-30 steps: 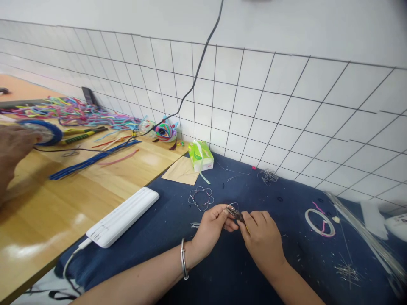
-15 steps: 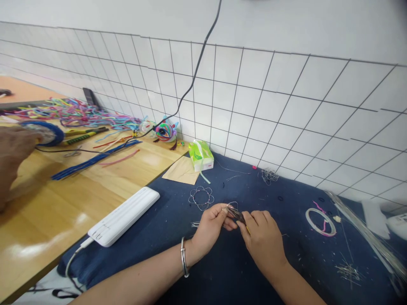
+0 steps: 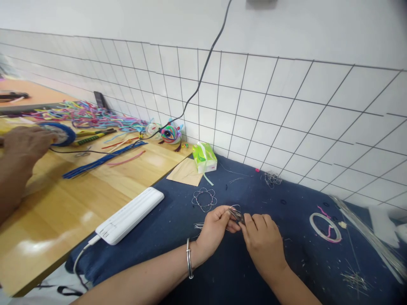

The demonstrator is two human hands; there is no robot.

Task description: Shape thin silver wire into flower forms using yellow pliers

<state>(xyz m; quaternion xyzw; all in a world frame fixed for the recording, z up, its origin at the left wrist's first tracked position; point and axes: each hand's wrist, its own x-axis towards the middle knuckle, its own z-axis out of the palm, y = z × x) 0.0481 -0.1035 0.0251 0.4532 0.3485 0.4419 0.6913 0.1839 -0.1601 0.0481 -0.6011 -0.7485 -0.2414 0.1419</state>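
Over the dark blue cloth (image 3: 178,237), my left hand (image 3: 218,222) pinches a thin piece of wire (image 3: 235,206) that curves up between the hands. Pliers (image 3: 238,216) are gripped in my right hand (image 3: 263,237), their jaws at the wire by my left fingertips; the handles are mostly hidden in my palm. Just beyond my left hand, a flower-shaped wire ring (image 3: 204,190) with looped petals lies flat. Several short cut wires (image 3: 199,225) rest beside my left hand, partly covered by it.
A white power bank (image 3: 130,216) with a cable lies left. Behind are a green tissue pack (image 3: 205,157) and tangled wire (image 3: 272,178). To the right lie a white ring roll (image 3: 318,228), long wires (image 3: 372,237) and clippings (image 3: 354,279). Another person's hand (image 3: 25,148) is over the wooden table (image 3: 79,203).
The view has shifted slightly, so things sit a little further right. The other person's hand reaches further into view. My hands keep nearly the same pose around the wire and pliers.
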